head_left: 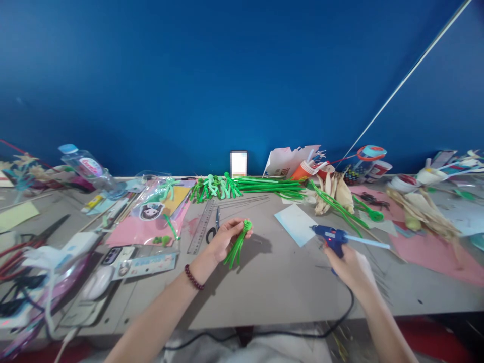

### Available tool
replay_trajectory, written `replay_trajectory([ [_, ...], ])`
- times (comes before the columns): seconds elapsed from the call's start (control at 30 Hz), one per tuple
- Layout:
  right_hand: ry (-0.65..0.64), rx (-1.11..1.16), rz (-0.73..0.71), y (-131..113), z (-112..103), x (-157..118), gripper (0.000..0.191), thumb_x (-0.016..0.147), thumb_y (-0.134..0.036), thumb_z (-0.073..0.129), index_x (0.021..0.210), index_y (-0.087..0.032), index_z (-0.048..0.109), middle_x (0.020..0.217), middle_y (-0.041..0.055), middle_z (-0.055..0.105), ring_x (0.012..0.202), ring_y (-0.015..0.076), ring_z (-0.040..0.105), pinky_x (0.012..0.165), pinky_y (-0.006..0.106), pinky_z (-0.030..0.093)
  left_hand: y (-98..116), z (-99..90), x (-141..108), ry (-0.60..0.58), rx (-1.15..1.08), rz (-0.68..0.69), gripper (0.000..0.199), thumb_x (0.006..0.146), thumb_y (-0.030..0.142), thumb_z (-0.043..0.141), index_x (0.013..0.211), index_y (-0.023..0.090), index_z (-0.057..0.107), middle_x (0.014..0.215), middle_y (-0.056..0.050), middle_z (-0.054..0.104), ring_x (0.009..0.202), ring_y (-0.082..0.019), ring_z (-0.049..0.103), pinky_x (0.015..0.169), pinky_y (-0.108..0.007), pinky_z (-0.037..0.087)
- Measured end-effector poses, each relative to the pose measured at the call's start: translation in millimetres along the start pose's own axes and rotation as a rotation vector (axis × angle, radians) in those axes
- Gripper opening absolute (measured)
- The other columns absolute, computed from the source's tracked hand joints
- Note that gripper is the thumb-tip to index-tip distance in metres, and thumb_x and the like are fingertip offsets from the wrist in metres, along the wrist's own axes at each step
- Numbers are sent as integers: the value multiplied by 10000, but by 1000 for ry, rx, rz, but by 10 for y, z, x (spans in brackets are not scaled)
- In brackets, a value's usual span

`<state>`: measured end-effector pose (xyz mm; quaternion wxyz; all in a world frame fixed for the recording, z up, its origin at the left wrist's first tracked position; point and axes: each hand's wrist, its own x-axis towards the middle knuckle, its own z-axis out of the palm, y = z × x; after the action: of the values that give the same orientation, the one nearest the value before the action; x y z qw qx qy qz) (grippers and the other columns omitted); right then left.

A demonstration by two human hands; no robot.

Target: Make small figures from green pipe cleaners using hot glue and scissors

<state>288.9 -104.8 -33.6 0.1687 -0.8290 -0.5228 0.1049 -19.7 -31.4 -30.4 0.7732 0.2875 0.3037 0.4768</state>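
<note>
My left hand (227, 237), with a beaded bracelet at the wrist, pinches a small bundle of green pipe cleaners (237, 249) near its curled top; the loose ends hang down above the table. On the right, my right hand (350, 264) is wrapped round the handle of a blue hot glue gun (333, 237). A pale glue stick (368, 242) juts from its back, and its nozzle points left over a light blue sheet of paper (297, 224). The fingertips behind the bundle are partly hidden.
Long green pipe cleaners (272, 186) and bent ones (215, 187) lie at the back. Black-handled scissors (212, 233) and a ruler (201, 227) lie left of my left hand. Corn husks (333, 194) rest at back right. The glue gun's cord (302, 334) loops along the front edge.
</note>
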Motion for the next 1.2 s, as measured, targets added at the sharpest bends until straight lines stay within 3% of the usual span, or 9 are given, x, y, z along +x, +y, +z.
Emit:
replay_trajectory([
  [0.13,42,-223,-8,-46,-88,-46,471,803,-578,365,704,-196,622,642,130,663,656,290,629,573,332,398,-13,-12,13,16,19,6,272,563,233,820,760,107,680,669,-54,675,571,-134,617,589,-236,494],
  [0.4,-188,-129,15,-21,-164,18,472,799,-589,378,596,-207,567,647,103,664,626,248,621,552,295,395,20,40,-15,17,36,11,271,560,243,820,752,112,680,656,-46,674,572,-135,621,589,-234,491],
  [0.53,-218,-135,-28,-68,-246,188,417,785,-534,441,576,-201,579,597,86,643,639,244,619,546,282,384,-8,14,1,9,39,8,288,564,246,818,778,111,683,676,-52,686,592,-139,635,600,-230,500],
  [0.7,-347,-17,-116,-134,-433,530,366,747,-488,526,569,-183,622,495,33,590,531,194,578,532,267,380,-61,-27,39,-1,26,14,297,561,246,822,777,100,680,702,-70,699,604,-153,649,607,-240,507],
  [0.83,-519,222,-102,-124,-533,717,386,715,-528,556,592,-172,637,406,2,529,431,149,501,480,250,351,-70,-33,51,29,15,-6,308,543,238,831,768,97,674,669,-66,695,576,-155,653,599,-241,512],
  [0.93,-593,458,-82,-112,-561,735,454,699,-567,557,480,-170,566,356,10,483,384,119,427,444,245,317,-62,-33,51,34,22,-1,300,553,234,825,769,97,669,689,-79,703,568,-152,651,586,-237,509],
  [1.03,-594,728,-5,-138,-536,647,461,691,-580,544,463,-182,502,339,0,425,355,106,364,398,250,256,-51,-26,46,48,31,-8,281,567,232,816,765,106,662,708,-81,710,558,-142,647,572,-227,501],
  [1.2,-481,1247,5,-325,-376,353,267,715,-459,564,740,-193,563,436,-46,372,412,109,333,411,241,264,-40,-2,36,61,5,-15,320,550,235,826,791,103,663,732,-83,714,562,-136,644,564,-215,496],
])
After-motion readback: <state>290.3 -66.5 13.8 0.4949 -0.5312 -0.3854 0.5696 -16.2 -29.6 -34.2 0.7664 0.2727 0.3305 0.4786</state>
